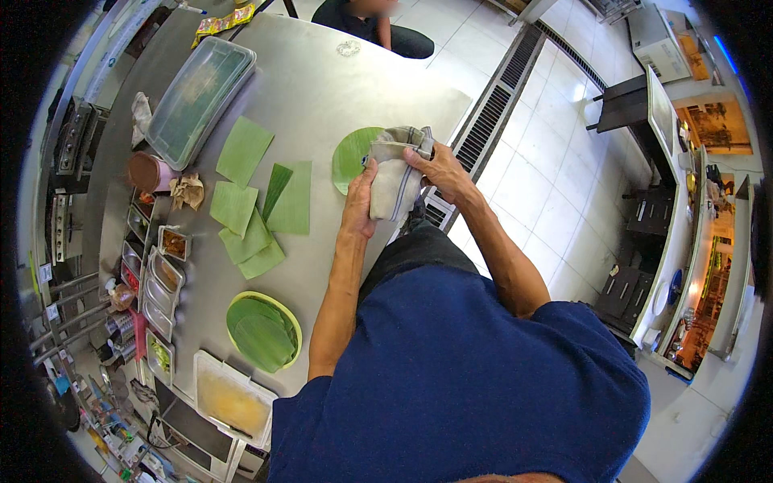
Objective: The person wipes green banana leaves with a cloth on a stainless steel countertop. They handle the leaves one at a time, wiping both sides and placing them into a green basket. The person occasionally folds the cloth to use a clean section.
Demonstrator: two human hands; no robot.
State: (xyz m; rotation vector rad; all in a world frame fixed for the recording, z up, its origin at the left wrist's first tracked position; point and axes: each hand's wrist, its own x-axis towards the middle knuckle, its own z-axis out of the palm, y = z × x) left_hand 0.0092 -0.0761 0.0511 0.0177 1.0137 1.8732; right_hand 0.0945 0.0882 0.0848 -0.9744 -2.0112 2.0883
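A grey-white cloth with dark stripes is bunched between my two hands at the table's edge. My left hand grips its near left side, fingers mostly hidden by the cloth. At the upper right side my right hand pinches it with the thumb on top. Partly behind the cloth lies a round green leaf piece. Several cut leaf pieces are spread on the steel table to the left. Closer to me, a round yellow-rimmed plate carries stacked round leaves.
A lidded clear container stands at the far left. Metal trays with food line the left side, beside a white tray of yellowish contents. A person sits beyond the table. A floor drain runs along the right.
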